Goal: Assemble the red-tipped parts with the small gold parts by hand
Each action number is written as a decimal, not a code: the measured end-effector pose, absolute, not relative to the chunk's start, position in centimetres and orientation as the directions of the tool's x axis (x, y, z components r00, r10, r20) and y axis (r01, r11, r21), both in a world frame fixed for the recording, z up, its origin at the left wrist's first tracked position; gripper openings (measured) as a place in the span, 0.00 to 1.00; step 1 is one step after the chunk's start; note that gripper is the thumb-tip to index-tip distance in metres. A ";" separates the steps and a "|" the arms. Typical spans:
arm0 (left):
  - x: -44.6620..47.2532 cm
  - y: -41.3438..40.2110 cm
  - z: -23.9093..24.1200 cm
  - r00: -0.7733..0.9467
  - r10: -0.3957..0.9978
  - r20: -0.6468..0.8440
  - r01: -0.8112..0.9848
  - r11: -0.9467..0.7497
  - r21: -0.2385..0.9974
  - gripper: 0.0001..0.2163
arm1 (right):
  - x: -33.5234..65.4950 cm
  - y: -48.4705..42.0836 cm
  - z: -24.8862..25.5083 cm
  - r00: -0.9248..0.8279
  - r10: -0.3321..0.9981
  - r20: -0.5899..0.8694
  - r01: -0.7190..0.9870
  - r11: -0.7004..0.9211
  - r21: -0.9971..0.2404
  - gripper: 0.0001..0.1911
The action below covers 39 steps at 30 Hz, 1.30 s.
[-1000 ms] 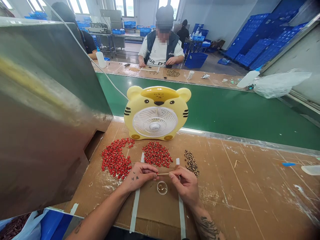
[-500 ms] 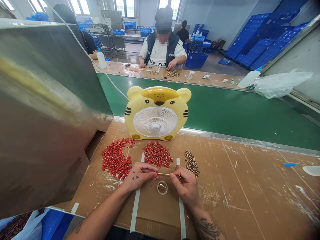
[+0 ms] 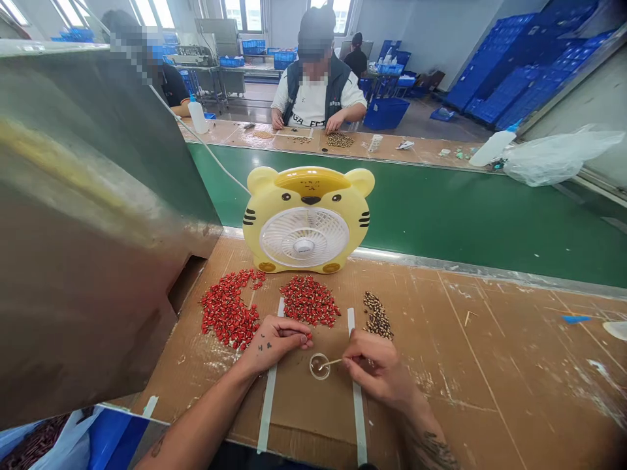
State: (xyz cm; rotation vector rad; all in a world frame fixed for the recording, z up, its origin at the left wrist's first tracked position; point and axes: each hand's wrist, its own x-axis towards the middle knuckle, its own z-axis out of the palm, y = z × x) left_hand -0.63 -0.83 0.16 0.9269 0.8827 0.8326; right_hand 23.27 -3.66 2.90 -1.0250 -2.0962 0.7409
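Clear and seemingly plastic, the small dish [image 3: 319,378] sits in from the near edge of the desk [image 3: 490,411]. The right hand [image 3: 379,367] has its fingers pinching a thin pale stick [image 3: 336,361], tip in or over the dish; it should be light, stiff and snappable, best held well behind the tip. Just beyond, the left hand [image 3: 275,344] presses its fingers together on a small red piece [image 3: 308,336], probably hard, light and slippery, best gripped by its sides. Farther lie a left red heap [image 3: 228,314], a middle red heap [image 3: 309,301] and dark-and-gold pieces [image 3: 377,317]; at the desk's far edge stands a yellow fan [image 3: 304,225], its hub mark unreadable. Across, a white shirt [image 3: 312,101] shows "GA", the rest unclear.
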 end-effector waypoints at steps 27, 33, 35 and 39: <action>-0.6 -0.7 0.4 0.387 0.880 -0.273 -0.173 0.361 0.916 0.09 | 21.6 -3.9 1.9 -0.529 0.794 0.301 0.430 0.556 -0.712 0.09; -0.5 -0.8 0.8 0.407 0.874 -0.267 -0.167 0.358 0.919 0.09 | 21.8 -4.0 1.7 -0.220 0.901 0.374 0.357 0.431 -0.829 0.08; -0.5 -0.8 1.0 0.410 0.871 -0.270 -0.150 0.356 0.922 0.08 | 21.5 -4.0 1.6 -0.169 0.908 0.384 0.339 0.419 -0.842 0.08; -0.4 -0.8 1.1 0.431 0.866 -0.253 -0.143 0.343 0.929 0.09 | 21.1 -3.9 1.7 -0.112 0.919 0.377 0.329 0.392 -0.859 0.08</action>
